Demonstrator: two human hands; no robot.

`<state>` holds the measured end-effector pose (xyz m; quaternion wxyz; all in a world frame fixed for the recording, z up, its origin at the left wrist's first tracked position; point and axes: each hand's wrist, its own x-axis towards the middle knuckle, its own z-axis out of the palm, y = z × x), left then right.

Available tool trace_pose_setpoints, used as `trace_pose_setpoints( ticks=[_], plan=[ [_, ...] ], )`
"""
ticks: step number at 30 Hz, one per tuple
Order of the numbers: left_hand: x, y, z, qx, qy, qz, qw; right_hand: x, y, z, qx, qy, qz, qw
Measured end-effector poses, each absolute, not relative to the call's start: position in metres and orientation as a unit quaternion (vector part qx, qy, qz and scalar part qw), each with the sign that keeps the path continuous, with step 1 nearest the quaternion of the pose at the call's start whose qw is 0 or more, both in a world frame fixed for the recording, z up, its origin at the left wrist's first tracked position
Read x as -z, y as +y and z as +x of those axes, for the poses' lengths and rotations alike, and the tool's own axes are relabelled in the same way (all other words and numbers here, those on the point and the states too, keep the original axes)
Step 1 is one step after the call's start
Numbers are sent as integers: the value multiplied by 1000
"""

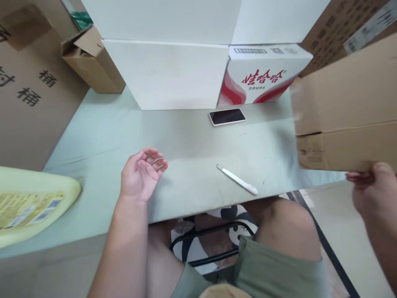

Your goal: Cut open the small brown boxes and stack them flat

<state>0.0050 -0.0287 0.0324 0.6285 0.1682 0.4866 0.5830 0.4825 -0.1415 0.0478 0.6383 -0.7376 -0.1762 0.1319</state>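
Left fingers point(151, 151): half-curled, palm up above the desk point(186, 136), loosely closed around thin metal prongs point(156, 159); I cannot tell what they belong to.
Right fingers point(361, 179): pinched on the lower edge of the cardboard box point(350, 107), at the desk's right side.
White-handled tool point(238, 180): untouched near the desk's front edge, hooked tip pointing left and away from me.
Phone point(228, 117): flat, screen dark, just before the red-and-white carton point(263, 78).
Step in hand: handling the cardboard box one-handed, I judge.
Next move: calls, I think, for a firm hold on that edge; gripping with both hands would need my left fingers freed.
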Motion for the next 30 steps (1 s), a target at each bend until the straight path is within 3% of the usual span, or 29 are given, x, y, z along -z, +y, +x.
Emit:
trace_pose_setpoints(
  ticks=[4, 6, 12, 21, 30],
  plan=[
    [-34, -26, 11, -571, 498, 161, 633, -74, -84, 521, 4, -155, -762, 628],
    [-34, -22, 14, -568, 501, 160, 634, -94, -29, 529, 4, -154, -760, 631],
    [-29, -11, 13, -565, 492, 175, 638, -118, 91, 506, -176, -213, -783, 557],
    [-32, -12, 1, -583, 469, 173, 641, -58, 41, 425, -374, -326, -771, 400],
    [-33, -30, -23, -633, 432, 140, 627, -72, 44, 313, -377, -603, -677, 192]
  ],
)
